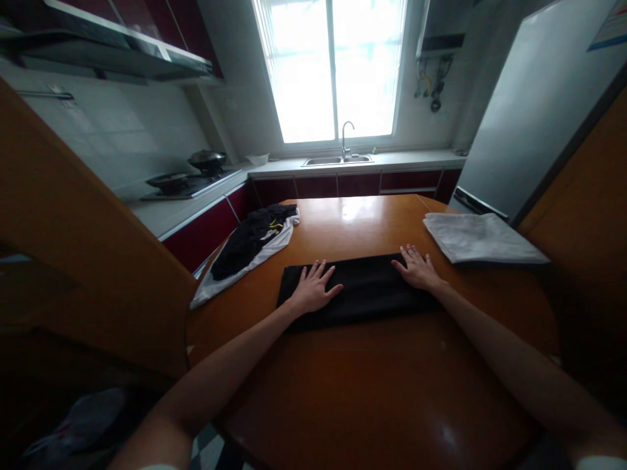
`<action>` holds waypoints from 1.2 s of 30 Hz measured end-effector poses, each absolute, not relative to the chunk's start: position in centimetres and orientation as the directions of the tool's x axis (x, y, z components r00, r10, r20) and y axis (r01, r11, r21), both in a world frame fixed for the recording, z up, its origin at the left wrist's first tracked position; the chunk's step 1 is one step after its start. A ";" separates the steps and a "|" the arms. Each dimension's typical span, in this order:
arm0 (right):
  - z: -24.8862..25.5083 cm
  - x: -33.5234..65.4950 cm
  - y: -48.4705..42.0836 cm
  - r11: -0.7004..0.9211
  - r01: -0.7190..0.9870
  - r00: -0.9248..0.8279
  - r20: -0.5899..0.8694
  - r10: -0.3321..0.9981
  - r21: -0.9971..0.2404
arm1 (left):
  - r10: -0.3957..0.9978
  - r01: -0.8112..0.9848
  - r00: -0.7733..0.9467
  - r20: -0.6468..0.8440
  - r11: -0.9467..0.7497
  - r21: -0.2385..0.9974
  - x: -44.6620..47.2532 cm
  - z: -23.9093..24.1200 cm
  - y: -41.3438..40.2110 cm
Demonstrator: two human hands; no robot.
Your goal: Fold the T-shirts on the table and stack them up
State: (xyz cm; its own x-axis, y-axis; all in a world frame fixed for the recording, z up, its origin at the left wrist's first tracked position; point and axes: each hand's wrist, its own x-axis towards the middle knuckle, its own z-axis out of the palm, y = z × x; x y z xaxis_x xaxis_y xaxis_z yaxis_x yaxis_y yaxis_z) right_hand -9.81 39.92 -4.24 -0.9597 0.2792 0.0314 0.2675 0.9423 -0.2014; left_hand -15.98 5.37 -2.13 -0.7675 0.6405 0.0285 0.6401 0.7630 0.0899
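Observation:
A black cloth point(369, 290), folded into a long flat rectangle, lies across the middle of the wooden table. My left hand point(313, 288) rests flat on its left part, fingers spread. On its right end lies my right hand point(416, 269), also open with the fingers apart. Neither hand grips anything. Whether the cloth is a garment cannot be made out.
The table point(362, 385) has rounded ends. At its far left is a loose heap of black clothing point(249, 238) over a white cloth point(230, 277). A folded white cloth point(482, 238) lies at the right. Beyond stand a sink point(337, 160), a stove point(196, 186) and a fridge point(529, 104).

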 end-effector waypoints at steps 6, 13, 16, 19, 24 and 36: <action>-2.1 -8.8 38.3 0.966 0.170 -0.936 0.275 0.221 -0.195 | 0.675 0.690 -0.723 0.147 0.717 0.101 -14.6 -0.3 5.9; -3.3 -8.0 33.4 0.983 -0.030 -0.976 0.217 0.011 -0.182 | 0.741 0.737 -0.670 0.033 0.660 0.145 -13.5 -1.7 6.6; -4.3 -8.2 33.0 0.983 -0.011 -0.996 0.089 0.006 -0.185 | 0.738 0.730 -0.675 0.000 0.668 0.145 -13.7 -2.4 6.6; -4.5 -8.3 33.2 0.983 0.006 -0.998 0.055 0.016 -0.183 | 0.739 0.732 -0.673 0.006 0.665 0.147 -13.9 -2.5 6.5; -4.3 -8.1 33.2 0.983 0.002 -0.998 0.063 0.014 -0.184 | 0.737 0.728 -0.675 -0.009 0.669 0.150 -13.9 -2.4 6.6; -3.3 -8.9 36.0 0.956 0.083 -0.944 0.287 0.166 -0.281 | 0.737 0.726 -0.676 -0.015 0.670 0.154 -13.8 -2.2 6.5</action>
State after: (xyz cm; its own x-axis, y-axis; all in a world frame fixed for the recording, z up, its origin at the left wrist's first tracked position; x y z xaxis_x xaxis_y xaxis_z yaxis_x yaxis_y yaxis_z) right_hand -8.92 35.97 -3.35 -0.9436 0.1659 0.2866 0.0828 0.9562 -0.2809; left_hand -13.75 6.52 -2.23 -0.6761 0.7367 -0.0148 0.7264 0.6698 0.1539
